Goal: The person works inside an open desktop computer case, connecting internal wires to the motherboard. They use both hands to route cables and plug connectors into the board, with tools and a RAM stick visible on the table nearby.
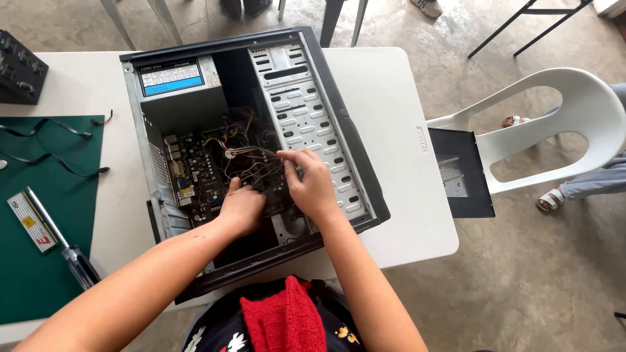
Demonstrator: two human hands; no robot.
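While a screwdriver lies on the green mat at our nine o'clock, our left hand rests curled on the motherboard inside the open computer case; our right hand pinches the wire bundle at twelve o'clock

Inside the case the wires crowd the middle, and the drive cage closes the right side. The bench right of the case is free.

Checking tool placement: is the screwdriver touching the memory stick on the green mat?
Touching, as far as the head view shows: the screwdriver shaft lies along the memory stick edge on the green mat, with no gap visible.
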